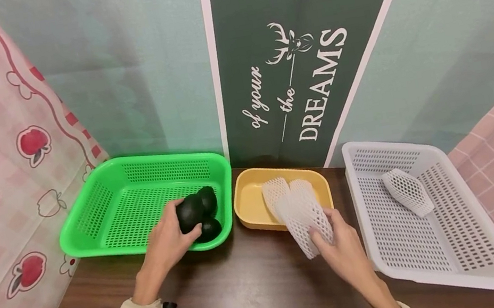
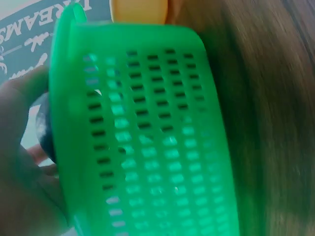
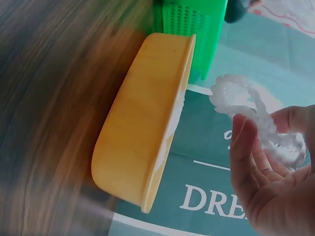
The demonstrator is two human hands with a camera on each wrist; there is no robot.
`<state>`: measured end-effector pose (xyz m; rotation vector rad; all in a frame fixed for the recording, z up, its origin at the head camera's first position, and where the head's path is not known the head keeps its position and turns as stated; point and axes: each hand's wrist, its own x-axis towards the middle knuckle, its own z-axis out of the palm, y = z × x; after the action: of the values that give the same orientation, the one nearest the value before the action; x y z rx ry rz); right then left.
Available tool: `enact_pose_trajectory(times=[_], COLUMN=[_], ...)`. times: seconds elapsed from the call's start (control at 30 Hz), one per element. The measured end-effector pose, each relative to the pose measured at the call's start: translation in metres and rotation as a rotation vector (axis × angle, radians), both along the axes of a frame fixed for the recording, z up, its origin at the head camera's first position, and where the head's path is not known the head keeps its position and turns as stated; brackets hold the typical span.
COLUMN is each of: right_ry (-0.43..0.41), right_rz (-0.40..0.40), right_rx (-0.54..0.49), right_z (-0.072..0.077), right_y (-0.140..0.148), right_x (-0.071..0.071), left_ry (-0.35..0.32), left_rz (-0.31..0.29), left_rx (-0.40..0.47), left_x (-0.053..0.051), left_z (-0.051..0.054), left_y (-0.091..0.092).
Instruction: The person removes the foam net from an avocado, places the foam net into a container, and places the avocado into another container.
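Hands (image 1: 168,242) (image 1: 341,249) curled, gripping black fruit (image 1: 190,213) left, net (image 1: 303,220) right

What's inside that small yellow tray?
The yellow tray holds what look like two white foam nets. From above, another net, held in the right hand, partly covers them; anything beneath the nets cannot be seen.

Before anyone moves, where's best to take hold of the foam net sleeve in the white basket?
I'd lightly pinch the foam net sleeve across its middle, coming from above: it lies on its side, both long edges look uncovered, and the walls of the white basket surround it. Its open mesh looks soft.
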<state>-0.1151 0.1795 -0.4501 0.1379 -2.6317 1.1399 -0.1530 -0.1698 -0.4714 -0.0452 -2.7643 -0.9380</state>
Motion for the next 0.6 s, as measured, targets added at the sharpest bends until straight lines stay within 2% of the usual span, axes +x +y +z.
enact_pose_trajectory(times=[0.07,0.17,0.3,0.47,0.6], right_ry=[-0.006,-0.067,-0.128,-0.098,-0.139], right_rz=[0.009,0.023,0.022,0.019,0.034], right_rx=[-0.042,-0.128,-0.19,-0.164,-0.231], right_z=[-0.001,-0.002,0.001,0.003,0.003], right_y=[-0.001,-0.003,-0.005,-0.008,-0.014], right_x=[-0.003,-0.006,-0.01,-0.019,-0.027], left_ry=[-0.033,-0.083,-0.16,-0.301,-0.436], left_rz=[0.041,0.095,0.139,0.147,0.128], left_rx=[-0.016,-0.034,-0.04,-0.091,-0.142], left_x=[-0.002,-0.005,-0.009,-0.014,-0.017], left_z=[-0.002,-0.004,-0.006,-0.004,-0.002], left_y=[-0.006,-0.014,-0.019,-0.019,-0.019])
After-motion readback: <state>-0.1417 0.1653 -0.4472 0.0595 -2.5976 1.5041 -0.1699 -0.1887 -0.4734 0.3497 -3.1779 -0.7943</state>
